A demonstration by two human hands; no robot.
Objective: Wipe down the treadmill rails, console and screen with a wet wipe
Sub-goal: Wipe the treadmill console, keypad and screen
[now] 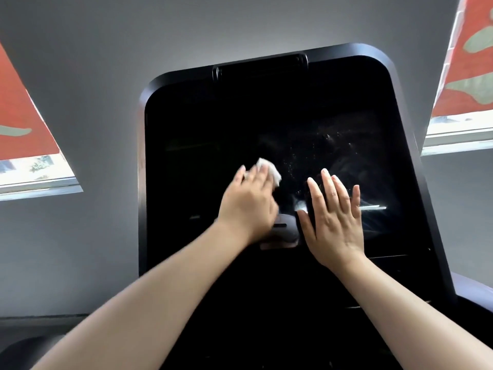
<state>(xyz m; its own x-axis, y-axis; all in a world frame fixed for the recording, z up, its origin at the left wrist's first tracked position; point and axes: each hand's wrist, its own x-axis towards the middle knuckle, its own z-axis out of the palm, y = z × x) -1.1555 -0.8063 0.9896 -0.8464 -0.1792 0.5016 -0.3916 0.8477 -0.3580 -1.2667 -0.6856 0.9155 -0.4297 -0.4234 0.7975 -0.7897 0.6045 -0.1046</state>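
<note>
- Head view looks up at a large glossy black treadmill screen (pixel 213 134) with rounded corners, tilted back in a dark frame; a narrow dark slot (pixel 260 66) sits at the top edge.
- Left hand (pixel 246 202) lies against the lower middle of the glass, fingers extended and close together, pressing a crumpled white wet wipe (pixel 82 170) flat to the surface. Wipe shows above and to the right of the fingertips; the rest is hidden under the palm. No curl of the fingers round the wipe is visible; the hand reads as flat. Slight motion blur on this hand.
- Right hand (pixel 334 218) rests just to the right of the left, palm to the screen, fingers straight and spread, thumb out to the left. It holds nothing.
- Hands near each other, not touching.
- Glass right of the wipe carries fine speckles and pale smears (pixel 328 145); a bright streak of reflection (pixel 372 208) sits beside the right hand's little finger.
- Pale grey reflection (pixel 286 227) shows in the glass between the two wrists.
- Behind the screen, a plain grey wall (pixel 93 76).
- Orange-red patterned blinds (pixel 18 124) hang at upper left and upper right over bright windows.
</note>
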